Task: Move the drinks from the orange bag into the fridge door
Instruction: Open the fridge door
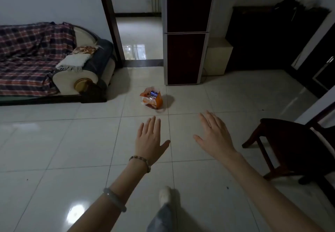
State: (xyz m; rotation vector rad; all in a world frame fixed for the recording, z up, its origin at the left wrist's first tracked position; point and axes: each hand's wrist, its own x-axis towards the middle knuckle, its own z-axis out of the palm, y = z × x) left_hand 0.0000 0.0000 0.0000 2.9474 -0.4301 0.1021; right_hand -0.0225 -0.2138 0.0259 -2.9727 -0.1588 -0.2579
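An orange bag (pixel 157 101) sits on the tiled floor ahead of me, its mouth open. Inside it a blue can (pixel 153 93) shows, with other drinks beneath that I cannot make out. Behind the bag stands a tall dark red fridge (pixel 186 32) with both doors closed. My left hand (pixel 149 138) and my right hand (pixel 215 134) are stretched out flat in front of me, palms down, fingers apart, holding nothing. Both hands are well short of the bag.
A sofa (pixel 79 72) with a plaid blanket stands at the left. An open doorway (pixel 139 37) lies left of the fridge. A dark cabinet (pixel 272 37) lines the right wall, and a dark wooden chair (pixel 282 141) stands at the right. My foot (pixel 165 194) is below.
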